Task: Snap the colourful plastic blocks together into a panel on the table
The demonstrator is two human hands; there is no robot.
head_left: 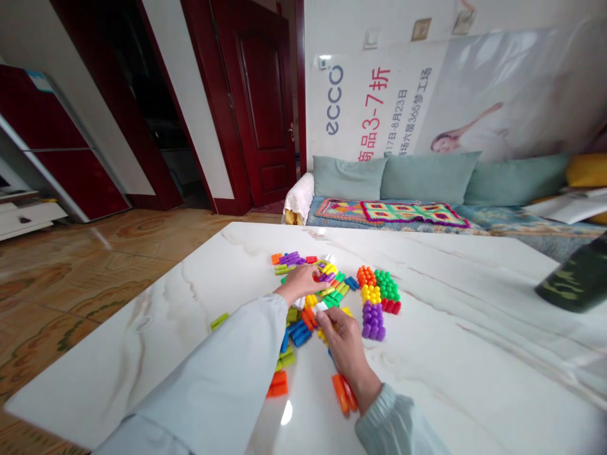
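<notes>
A loose pile of coloured plastic building blocks lies on the white table, with green blocks (pixel 336 297) and yellow blocks (pixel 311 301) among them. My left hand (pixel 302 282) reaches over the pile's far side, thumb and forefinger closed at a purple block (pixel 327 277). Nearer to me, my right hand (pixel 345 336) is closed, its fingertips at a white block (pixel 321 307) beside an orange block (pixel 310 318). Blue blocks (pixel 300 333) lie between the two arms. An orange block (pixel 344 393) rests beside my right wrist. My hands and left sleeve hide part of the pile.
Right of the pile stand grouped knobbed blocks: orange (pixel 366 276), green (pixel 387 285), yellow (pixel 370 294), purple (pixel 374 321) and red (pixel 391 306). A camouflage-patterned container (pixel 573 278) stands at the right of the marble-patterned table (pixel 455 373). Behind it is a sofa with cushions (pixel 429 178).
</notes>
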